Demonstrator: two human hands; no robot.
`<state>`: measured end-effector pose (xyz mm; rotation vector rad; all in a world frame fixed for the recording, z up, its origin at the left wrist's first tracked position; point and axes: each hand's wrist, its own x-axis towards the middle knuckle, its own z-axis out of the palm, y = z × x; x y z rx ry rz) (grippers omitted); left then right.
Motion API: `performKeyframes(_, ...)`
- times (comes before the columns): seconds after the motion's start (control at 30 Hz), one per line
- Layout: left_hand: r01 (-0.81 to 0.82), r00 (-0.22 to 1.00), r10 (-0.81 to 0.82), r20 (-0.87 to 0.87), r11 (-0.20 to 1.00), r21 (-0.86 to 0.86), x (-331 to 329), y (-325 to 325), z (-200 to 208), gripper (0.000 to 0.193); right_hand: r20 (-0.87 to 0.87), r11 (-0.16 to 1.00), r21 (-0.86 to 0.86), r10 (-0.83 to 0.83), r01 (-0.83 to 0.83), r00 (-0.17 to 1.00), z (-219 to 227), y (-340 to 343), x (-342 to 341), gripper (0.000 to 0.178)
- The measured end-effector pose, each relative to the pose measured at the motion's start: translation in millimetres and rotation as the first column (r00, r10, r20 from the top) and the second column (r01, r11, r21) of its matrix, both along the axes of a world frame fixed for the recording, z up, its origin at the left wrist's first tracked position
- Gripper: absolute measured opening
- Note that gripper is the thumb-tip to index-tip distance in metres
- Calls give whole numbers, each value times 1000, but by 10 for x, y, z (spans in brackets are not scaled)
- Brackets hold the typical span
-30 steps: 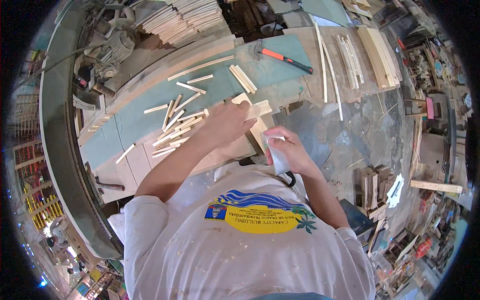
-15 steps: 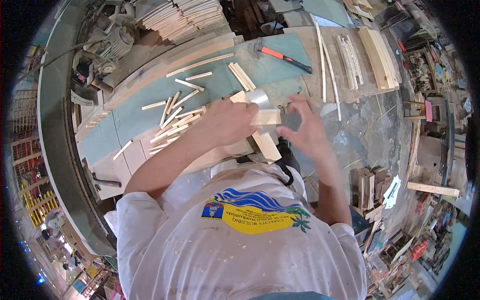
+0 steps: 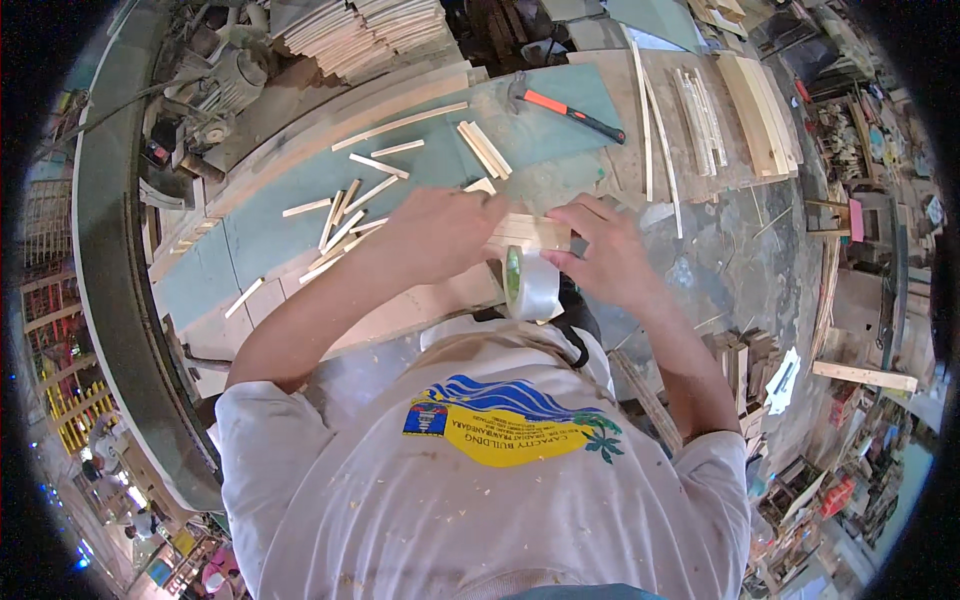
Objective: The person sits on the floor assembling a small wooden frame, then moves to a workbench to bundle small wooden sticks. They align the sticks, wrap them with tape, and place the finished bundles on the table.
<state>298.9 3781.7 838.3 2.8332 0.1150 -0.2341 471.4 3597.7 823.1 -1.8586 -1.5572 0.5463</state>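
Between my two hands, in front of my shirt, is a short bundle of pale wood strips (image 3: pixel 530 232) lying crosswise. My left hand (image 3: pixel 445 235) is closed on its left end. The thumb and fingers of my right hand (image 3: pixel 605 250) pinch its right end. A wide roll of clear tape (image 3: pixel 538 286), with green showing inside its core, hangs against the near side of the bundle. Its tape end is hard to make out. Past my left fingers the tip of another wood piece (image 3: pixel 482 186) shows; the rest is hidden.
Loose wood sticks (image 3: pixel 345 215) lie scattered on the green-topped bench (image 3: pixel 290 240) to the left. At the back are a hammer (image 3: pixel 570 113) with a red and black handle and stacked slats (image 3: pixel 365 40). Long strips (image 3: pixel 645 120) and boards (image 3: pixel 758 115) lie to the right.
The tape roll has come from the far side of the wood to the near side. My right hand has moved in from apart and now grips the bundle's right end.
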Motion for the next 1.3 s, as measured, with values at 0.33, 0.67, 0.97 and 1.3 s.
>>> performKeyframes(0.33, -53, 993, 45, -108, 996, -72, -50, 88, -66, 44, -43, 1000, 14, -14, 15, 999, -251, -4, -20, 44)
performKeyframes(0.67, -110, 982, 101, -162, 993, -47, -68, 96, 38, 41, -45, 1000, 26, 11, -10, 999, -273, 0, -19, 43)
performKeyframes(0.97, -107, 971, 42, 235, 957, 268, -230, -147, -473, 24, -196, 999, -9, 33, -35, 980, -253, -38, -123, 39)
performKeyframes(1.3, -97, 990, 70, 119, 965, 245, -209, -131, -494, 11, -273, 984, -139, 70, -111, 960, -392, 56, -13, 55)
